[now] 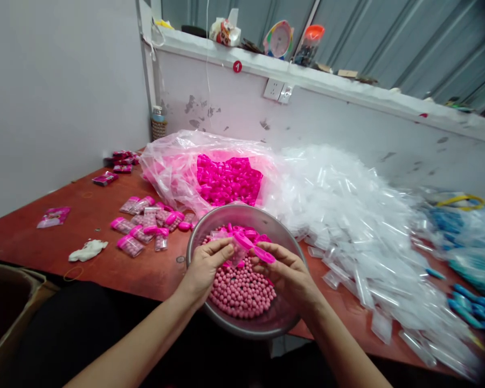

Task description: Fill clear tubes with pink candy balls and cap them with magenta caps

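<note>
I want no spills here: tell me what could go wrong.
The metal bowl seems to overhang the table edge, so a bump might tip out the pink beads. The clear flip-top container, pinched in the left hand while the right hand holds its open pink lid, could slip. The heap of clear tubes reaches the near edge at right, so some may slide off.

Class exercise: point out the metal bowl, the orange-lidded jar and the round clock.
Metal bowl [242, 214]: head view, far inner wall.
Orange-lidded jar [314, 33]: head view, lid.
Round clock [279, 41]: head view, dial.
</note>
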A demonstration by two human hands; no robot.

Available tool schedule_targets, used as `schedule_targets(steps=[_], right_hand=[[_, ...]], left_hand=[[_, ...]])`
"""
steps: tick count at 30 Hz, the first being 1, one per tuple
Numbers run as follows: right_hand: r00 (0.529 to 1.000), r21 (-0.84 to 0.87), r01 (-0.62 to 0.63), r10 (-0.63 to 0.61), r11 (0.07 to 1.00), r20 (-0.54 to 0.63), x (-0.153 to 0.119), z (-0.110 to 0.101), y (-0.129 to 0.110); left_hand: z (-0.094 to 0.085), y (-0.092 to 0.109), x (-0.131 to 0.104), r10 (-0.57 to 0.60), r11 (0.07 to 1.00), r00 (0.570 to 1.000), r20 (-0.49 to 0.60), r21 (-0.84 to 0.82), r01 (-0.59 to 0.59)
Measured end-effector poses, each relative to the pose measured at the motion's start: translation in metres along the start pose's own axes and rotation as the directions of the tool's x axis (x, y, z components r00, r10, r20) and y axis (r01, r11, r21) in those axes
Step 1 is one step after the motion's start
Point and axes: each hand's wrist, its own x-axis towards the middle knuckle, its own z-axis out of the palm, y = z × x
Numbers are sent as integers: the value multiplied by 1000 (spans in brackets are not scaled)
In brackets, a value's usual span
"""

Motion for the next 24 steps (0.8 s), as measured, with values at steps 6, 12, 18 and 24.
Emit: schedule_targets(steps=[6,12,18,24], right_hand=[[999,49,-12,10,999,40,0,3,-1],[930,106,-341,318,934,186,0,11,-5],[964,176,-267,261,947,58,1,19,6],[951,158,-303,308,940,-4,10,29,11]], left_hand=[[0,-1,-7,163,926,977,139,321,-200],[-2,-4,-11,205,860,948,244,419,-293],[-4,-5,-9,219,843,950,223,446,-299],[-2,-4,-9,220,825,966,135,503,-258]])
